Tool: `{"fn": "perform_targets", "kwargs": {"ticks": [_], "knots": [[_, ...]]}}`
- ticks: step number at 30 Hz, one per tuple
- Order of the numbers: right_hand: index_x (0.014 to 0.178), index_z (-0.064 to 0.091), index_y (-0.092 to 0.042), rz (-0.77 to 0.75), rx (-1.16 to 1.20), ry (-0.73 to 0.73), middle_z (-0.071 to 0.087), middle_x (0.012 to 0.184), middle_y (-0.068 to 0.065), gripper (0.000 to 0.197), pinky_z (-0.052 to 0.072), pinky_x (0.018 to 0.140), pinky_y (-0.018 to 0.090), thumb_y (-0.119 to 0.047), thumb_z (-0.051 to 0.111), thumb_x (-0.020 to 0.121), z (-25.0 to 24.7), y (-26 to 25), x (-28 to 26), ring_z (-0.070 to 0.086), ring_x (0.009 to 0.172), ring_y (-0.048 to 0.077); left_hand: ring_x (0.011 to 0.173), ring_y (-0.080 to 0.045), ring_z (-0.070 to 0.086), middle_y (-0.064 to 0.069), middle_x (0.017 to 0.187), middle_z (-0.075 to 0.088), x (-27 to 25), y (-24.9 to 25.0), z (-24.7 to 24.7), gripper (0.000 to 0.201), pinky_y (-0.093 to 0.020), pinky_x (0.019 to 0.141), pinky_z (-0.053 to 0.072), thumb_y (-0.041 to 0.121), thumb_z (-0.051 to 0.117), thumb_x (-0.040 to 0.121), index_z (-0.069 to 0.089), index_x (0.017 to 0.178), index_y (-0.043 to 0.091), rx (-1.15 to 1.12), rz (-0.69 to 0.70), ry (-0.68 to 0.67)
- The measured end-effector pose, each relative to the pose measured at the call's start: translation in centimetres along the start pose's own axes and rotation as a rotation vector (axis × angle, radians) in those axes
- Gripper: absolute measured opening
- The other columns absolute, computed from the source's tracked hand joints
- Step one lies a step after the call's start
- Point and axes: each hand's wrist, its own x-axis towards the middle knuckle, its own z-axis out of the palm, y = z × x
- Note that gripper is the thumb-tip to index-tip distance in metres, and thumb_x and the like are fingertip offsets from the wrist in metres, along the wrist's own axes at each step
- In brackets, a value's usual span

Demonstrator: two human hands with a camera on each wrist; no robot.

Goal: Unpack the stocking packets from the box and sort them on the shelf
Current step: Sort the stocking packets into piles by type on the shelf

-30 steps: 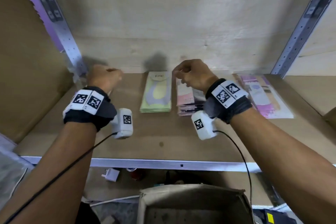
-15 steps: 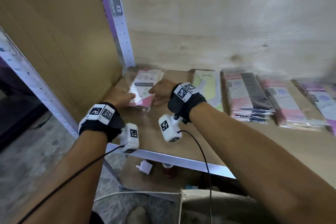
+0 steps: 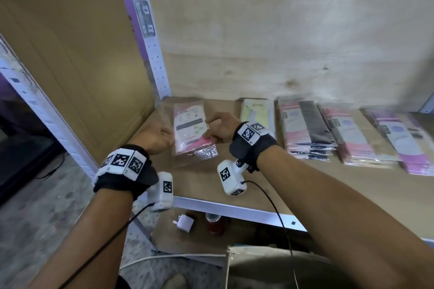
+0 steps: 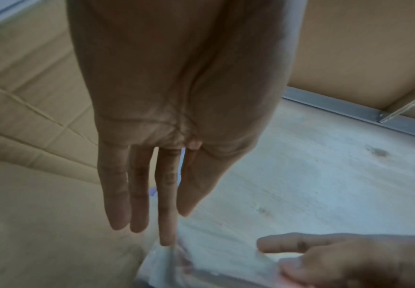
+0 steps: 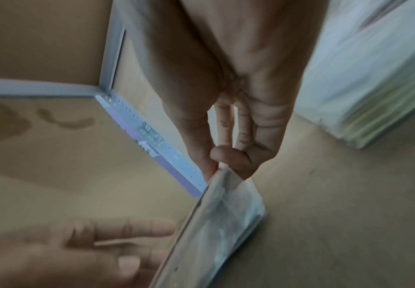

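Observation:
A pink-and-white stocking packet [image 3: 189, 129] in clear plastic lies at the left end of the shelf [image 3: 234, 209], near the corner upright. My right hand [image 3: 211, 129] pinches its right edge; the right wrist view shows thumb and forefinger closed on the packet [image 5: 226, 214] rim. My left hand [image 3: 165, 135] is at the packet's left side with straight fingers. In the left wrist view one of its fingertips [image 4: 167, 241] touches the plastic of the packet [image 4: 201, 265]. The cardboard box [image 3: 258, 263] sits below the shelf, mostly hidden by my right arm.
Right of the packet lie a yellow-green stack [image 3: 257, 112], a pink-and-black stack [image 3: 305, 129], a pink stack [image 3: 352, 141] and a purple stack [image 3: 404, 145]. The metal upright [image 3: 146, 30] and a cardboard side wall bound the left. A white plug [image 3: 184, 223] and a red can [image 3: 214, 224] sit lower down.
The view has swung left. My right hand moved from the pink-and-black stack to the packet at the shelf's left end and now pinches it; the left hand stays beside the packet.

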Motion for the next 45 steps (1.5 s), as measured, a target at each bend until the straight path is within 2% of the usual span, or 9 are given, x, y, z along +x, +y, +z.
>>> {"fn": "perform_targets", "kwargs": {"ticks": [4,7,14,20,22,26,31,39,45], "knots": [[0.113,0.058,-0.005,-0.095,0.129,-0.035,0.057,0.063,0.009,0.033,0.042,0.040,0.018,0.015,0.058,0.087,-3.1,-0.7,-3.4,0.047,0.036,0.009,0.093,-0.024,0.062,-0.012,0.112,0.068,-1.0,0.8,0.3,0.040,-0.019,0.083,0.045,-0.001,0.062,0.091,0.060,0.130,0.004,0.125,0.103,0.041],[0.111,0.061,-0.001,-0.141,0.272,-0.092,0.060,0.085,0.017,0.024,0.043,0.042,0.015,0.012,0.054,0.092,-5.8,-0.8,-5.9,0.050,0.048,0.013,0.123,-0.023,0.055,-0.006,0.139,0.057,-1.8,2.5,0.5,0.066,-0.031,0.106,0.043,0.011,0.076,0.083,0.053,0.142,0.029,0.203,0.311,0.100],[0.106,0.071,-0.011,-0.201,0.549,-0.050,0.070,0.097,0.007,0.017,0.047,0.058,0.015,-0.010,0.058,0.095,-13.3,0.2,-12.0,0.054,0.070,0.012,0.111,-0.024,0.050,0.004,0.112,0.065,-5.4,10.7,1.6,0.022,-0.042,0.095,0.044,0.036,0.071,0.087,0.076,0.106,0.025,0.145,0.781,0.476],[0.090,0.067,-0.013,-0.247,0.817,-0.019,0.075,0.104,0.014,0.022,0.048,0.062,0.023,-0.022,0.050,0.100,-19.1,2.6,-16.9,0.070,0.072,0.018,0.068,-0.013,0.040,0.003,0.067,0.046,-8.1,18.3,3.7,0.036,-0.028,0.063,0.034,0.041,0.063,0.095,0.057,0.072,0.015,0.047,1.036,0.551],[0.087,0.069,-0.013,-0.275,0.812,0.020,0.075,0.097,0.010,0.020,0.043,0.061,0.023,-0.019,0.052,0.098,-20.3,3.6,-18.0,0.067,0.071,0.017,0.058,-0.008,0.035,0.000,0.062,0.041,-8.1,19.9,5.1,0.043,-0.025,0.058,0.032,0.043,0.065,0.093,0.047,0.067,0.015,-0.076,1.012,0.485],[0.111,0.068,-0.004,-0.279,0.508,0.183,0.058,0.083,0.008,0.022,0.027,0.060,0.029,-0.015,0.063,0.093,-21.4,6.5,-19.1,0.044,0.068,0.020,0.075,-0.007,0.061,-0.002,0.087,0.077,-7.2,21.8,7.8,0.018,-0.027,0.070,0.049,0.031,0.069,0.092,0.075,0.089,0.015,-0.594,0.810,0.152],[0.102,0.076,-0.014,-0.227,0.383,0.139,0.073,0.109,0.010,0.021,0.048,0.078,0.027,-0.026,0.075,0.084,-21.8,9.1,-20.0,0.066,0.092,0.020,0.082,-0.014,0.071,-0.003,0.096,0.077,-5.9,22.2,12.2,0.017,-0.024,0.068,0.055,0.015,0.072,0.090,0.074,0.106,0.009,-0.971,0.450,-0.077],[0.118,0.065,0.002,-0.098,0.151,0.032,0.068,0.120,0.020,0.039,0.047,0.098,0.039,-0.022,0.071,0.087,-24.8,12.4,-21.2,0.065,0.107,0.032,0.084,-0.013,0.072,-0.001,0.109,0.075,-2.5,19.1,13.4,0.046,-0.022,0.065,0.053,0.025,0.079,0.083,0.064,0.125,0.017,-0.965,0.236,0.021],[0.101,0.073,-0.007,-0.068,0.203,0.046,0.075,0.105,0.012,0.027,0.054,0.073,0.020,-0.025,0.077,0.080,-26.1,13.4,-21.5,0.071,0.091,0.022,0.048,-0.002,0.053,0.006,0.065,0.065,-1.7,17.6,13.7,0.023,-0.013,0.046,0.044,0.032,0.067,0.094,0.076,0.103,0.013,-0.699,0.352,-0.028]]}}
